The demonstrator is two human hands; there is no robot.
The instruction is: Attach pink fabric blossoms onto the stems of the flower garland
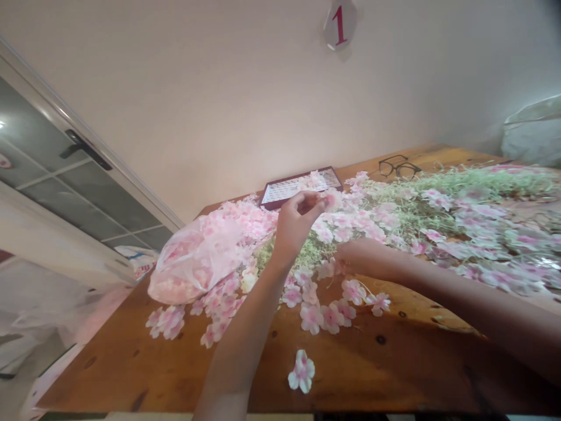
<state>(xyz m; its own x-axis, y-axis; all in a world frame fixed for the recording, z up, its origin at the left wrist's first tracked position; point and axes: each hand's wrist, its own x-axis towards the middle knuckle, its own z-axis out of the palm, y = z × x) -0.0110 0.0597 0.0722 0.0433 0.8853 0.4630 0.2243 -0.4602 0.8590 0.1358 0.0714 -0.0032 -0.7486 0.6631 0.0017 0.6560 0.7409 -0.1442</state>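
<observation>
My left hand (pixel 295 225) is raised above the table, its fingers pinched on a small pink artificial flower (pixel 331 200). My right hand (pixel 350 257) rests low on the wooden table (pixel 394 351) beside the green stems; its fingers are tucked under and hidden among the flowers. Loose pink and white blossoms (pixel 324 316) lie scattered below both hands. One single blossom (pixel 302 371) lies apart near the front edge.
A clear plastic bag of pink petals (pixel 195 266) lies at the left. A long heap of green stems with pink flowers (pixel 460 216) fills the right. A dark-framed tray (pixel 284 190), glasses (pixel 398 168) and a pale bag (pixel 532 131) sit farther back.
</observation>
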